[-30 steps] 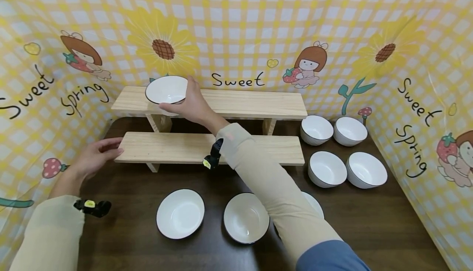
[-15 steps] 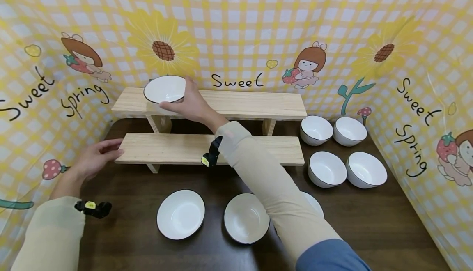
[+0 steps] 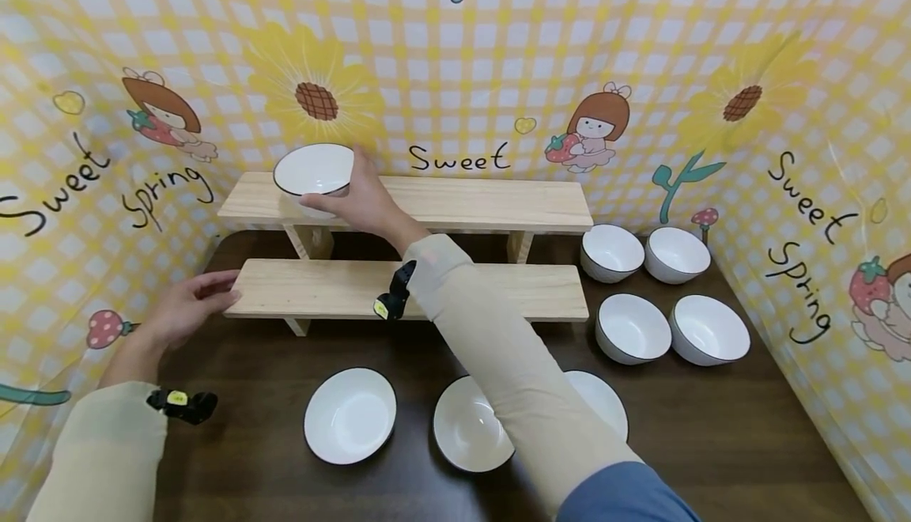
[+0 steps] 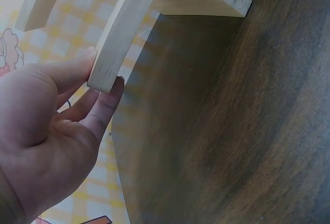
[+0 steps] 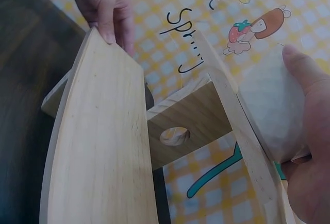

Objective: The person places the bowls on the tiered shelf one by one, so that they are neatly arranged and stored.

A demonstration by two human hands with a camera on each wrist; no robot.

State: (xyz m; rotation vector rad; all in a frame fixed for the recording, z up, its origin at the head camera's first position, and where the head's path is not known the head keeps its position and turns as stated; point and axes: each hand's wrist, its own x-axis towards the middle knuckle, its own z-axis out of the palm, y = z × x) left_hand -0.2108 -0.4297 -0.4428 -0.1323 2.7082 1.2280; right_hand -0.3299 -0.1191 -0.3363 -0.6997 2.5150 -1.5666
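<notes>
White round bowl with a thin dark rim (image 3: 313, 168): I have it at the left end of the long pale-wood upper plank (image 3: 484, 204), its mouth facing up and its round rim showing as an oval that runs longest from side to side in my head view. The bare right hand (image 3: 368, 202) pinches it at its right side, thumb along the near wall and fingers round the far side; I cannot tell whether the base touches the wood. In my right wrist view the bowl's pale outer wall shows just beside the plank's edge. My left hand (image 3: 187, 310) pinches the left end of the pale-wood lower plank (image 3: 313, 289), thumb and fingers on opposite faces, as the left wrist view shows plainly. Both planks have their long axes running left to right, the lower one nearer me, and the right arm's cream sleeve (image 3: 491, 348) crosses over it. On the dark brown wooden counter (image 3: 712, 443), nearer still, I see a white bowl at the left (image 3: 350, 415), a white bowl in the middle (image 3: 463, 427) and a third white bowl (image 3: 601, 403), the last two partly covered by the sleeve, mouths up. Four white bowls at the right (image 3: 633, 328) stand in two pairs, also mouths up, by the yellow-and-white checked cloth (image 3: 455, 55).
</notes>
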